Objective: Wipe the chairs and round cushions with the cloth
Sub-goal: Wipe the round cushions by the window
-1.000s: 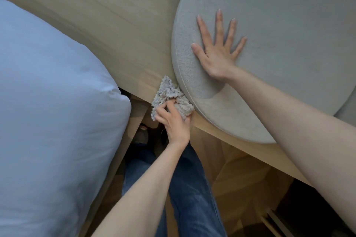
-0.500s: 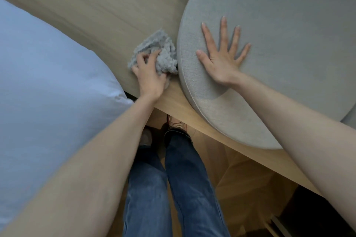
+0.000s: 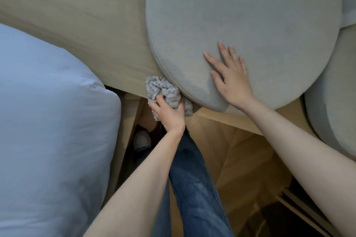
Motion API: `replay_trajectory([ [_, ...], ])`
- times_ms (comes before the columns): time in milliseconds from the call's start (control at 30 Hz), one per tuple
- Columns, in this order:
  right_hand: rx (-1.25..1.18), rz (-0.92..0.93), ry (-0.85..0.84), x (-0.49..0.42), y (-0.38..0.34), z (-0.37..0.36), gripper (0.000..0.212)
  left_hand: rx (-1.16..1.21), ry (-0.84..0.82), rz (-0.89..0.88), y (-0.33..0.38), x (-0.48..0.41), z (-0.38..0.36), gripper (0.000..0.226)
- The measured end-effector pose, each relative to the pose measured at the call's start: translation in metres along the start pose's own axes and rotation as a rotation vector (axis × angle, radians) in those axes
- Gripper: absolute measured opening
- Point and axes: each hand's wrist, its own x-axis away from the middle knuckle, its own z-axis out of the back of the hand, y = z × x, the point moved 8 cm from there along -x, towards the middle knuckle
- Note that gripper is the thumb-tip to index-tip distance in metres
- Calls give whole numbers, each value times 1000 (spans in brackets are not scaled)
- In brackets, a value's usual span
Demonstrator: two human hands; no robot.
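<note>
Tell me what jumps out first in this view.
The big round grey cushion fills the upper right, with the right hand flat on it. At its lower left edge the left hand grips a crumpled grey cloth at the wooden seat's edge. A pale blue pillow fills the left.

forearms (image 3: 138,184): bare | legs: blue denim jeans (image 3: 192,183) below left hand (image 3: 169,116), lighter worn patches | foot: pale grey shoe (image 3: 142,139) lower-left of that hand

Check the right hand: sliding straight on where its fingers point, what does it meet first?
Nothing visible. The right hand lies flat on the round cushion, fingers pointing across its bare top; the way looks free up to the rim.
</note>
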Motion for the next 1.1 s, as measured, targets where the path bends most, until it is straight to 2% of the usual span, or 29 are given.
replay_trajectory([
  [233, -79, -59, 33, 43, 34, 0, 52, 170, -83, 194, -20, 42, -47, 58],
  [333, -122, -80, 37, 53, 45, 2, 50, 194, -148, 211, -24, 59, -67, 62],
  [400, -170, -100, 38, 61, 51, 5, 46, 174, -246, 218, -29, 67, -84, 59],
  [533, -288, -212, 100, 86, 62, 16, 35, 84, -564, 255, -32, 96, -105, 48],
  [700, -395, -380, 304, 141, 66, 46, 32, -32, -807, 44, 7, 131, -81, 45],
  [800, -545, -489, 400, 185, 58, 74, 31, -60, -916, -180, 50, 155, -42, 47],
  [967, -818, -542, 313, 253, 16, 109, 33, -162, -971, -614, 126, 200, 32, 51],
  [1033, -923, -521, 296, 278, -6, 127, 35, -253, -969, -763, 154, 222, 54, 56],
  [1100, -1016, -498, 300, 303, -25, 146, 36, -330, -988, -882, 177, 247, 72, 52],
])
